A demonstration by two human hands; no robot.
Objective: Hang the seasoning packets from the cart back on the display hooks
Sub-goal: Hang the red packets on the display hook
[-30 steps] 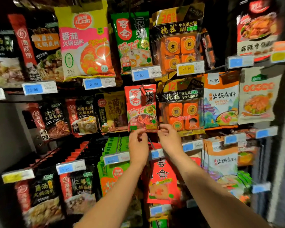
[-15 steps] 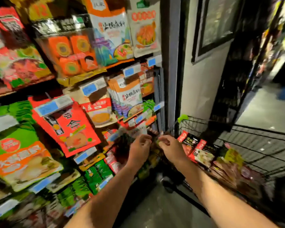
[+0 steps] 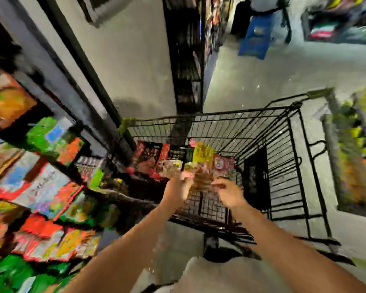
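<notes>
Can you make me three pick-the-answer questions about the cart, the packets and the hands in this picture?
1. Where are the loose packets lying?
A. Inside the cart
B. On the floor
C. On a chair

2. What colour is the cart?
A. White
B. Black
C. Pink

3. Where are the hands?
A. Down by the person's sides
B. Up on the top shelf
C. Reaching out over the cart

Answers:
1. A, the packets sit in a heap behind the cart's wire walls.
2. B, its wire walls and frame are black.
3. C, the left hand and right hand are stretched out together above the near end of the cart. The picture is too blurry to tell if they are gripping a packet.
</notes>
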